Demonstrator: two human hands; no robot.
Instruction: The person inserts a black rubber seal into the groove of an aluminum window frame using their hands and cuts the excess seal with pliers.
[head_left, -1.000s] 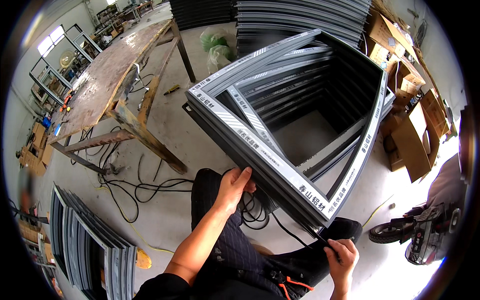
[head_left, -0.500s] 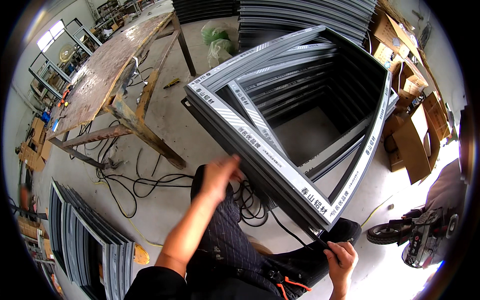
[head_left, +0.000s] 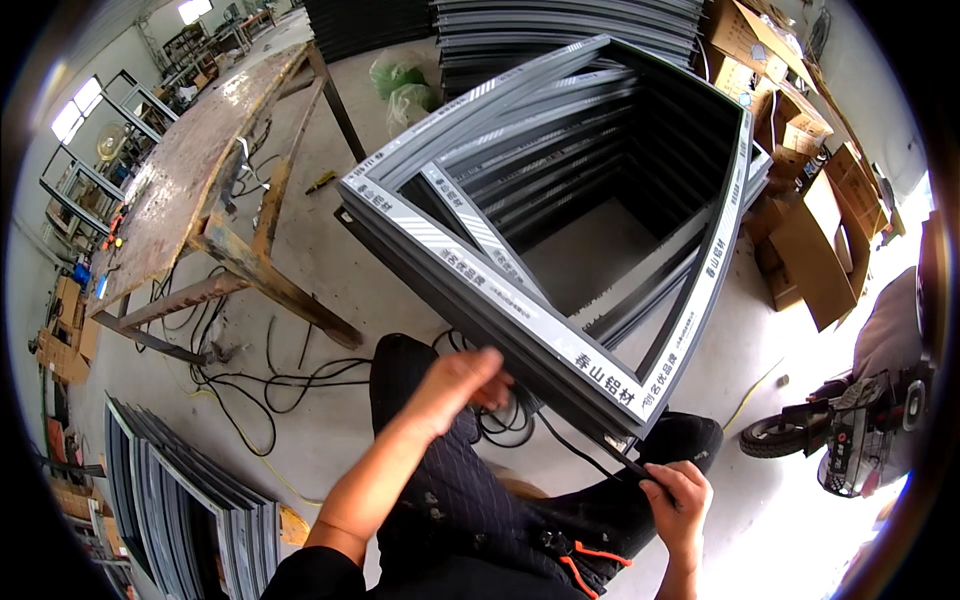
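Observation:
A stack of dark grey metal frames (head_left: 520,307) with white printed film stands before me, its near corner by my right knee. My right hand (head_left: 680,500) is closed on a thin black strip (head_left: 632,467), just off that corner; the strip runs up to the frame's underside. By the long near side is my left hand (head_left: 455,392), thumb upward, its fingers blurred and partly hidden; whether they hold anything does not show. A black cord (head_left: 580,447) hangs between the stack and my right hand. Pliers with orange handles (head_left: 590,556) lie at my lap.
A worn workbench (head_left: 190,160) with rusty legs stands at the left. More frames (head_left: 180,490) are stacked at lower left. Black cables (head_left: 275,385) trail on the floor. Cardboard boxes (head_left: 815,240) and a two-wheeler (head_left: 850,430) are at the right; green plastic bags (head_left: 400,85) lie behind.
My left hand has moved a little down and right along the frame's near side. The view has shifted, so the frame stack sits further left. My right hand keeps its grip on the strip.

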